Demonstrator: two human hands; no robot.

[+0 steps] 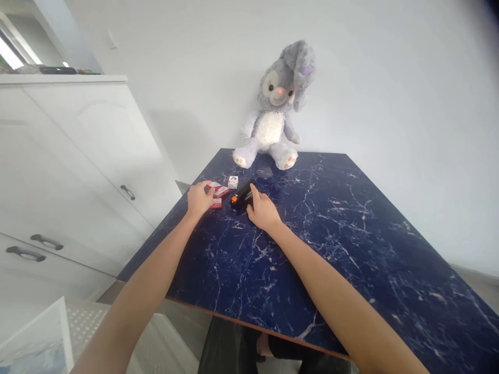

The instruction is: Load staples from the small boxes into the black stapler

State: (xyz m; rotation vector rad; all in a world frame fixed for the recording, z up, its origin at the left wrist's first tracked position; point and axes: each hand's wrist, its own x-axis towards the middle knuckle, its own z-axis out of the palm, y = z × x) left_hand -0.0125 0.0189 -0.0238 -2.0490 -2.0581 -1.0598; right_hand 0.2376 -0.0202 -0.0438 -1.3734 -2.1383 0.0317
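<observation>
My left hand (200,199) is at a loose group of small red-and-white boxes on the table's left side. Its thumb and index finger close around the rearmost red box (214,185). Another red box (222,192) lies just right of the thumb, and a third red box (215,203) lies nearer me. My right hand (263,210) rests against a black stapler (242,195) with an orange part at its near left end. The index finger reaches along its far end, with the thumb at its near side. A small white box (233,182) stands behind the stapler.
A grey plush rabbit (271,127) sits at the back of the dark blue marble-patterned table (335,244), against the wall. White cabinets (78,166) with dark handles stand to the left. A white perforated chair or rack (83,322) is at lower left.
</observation>
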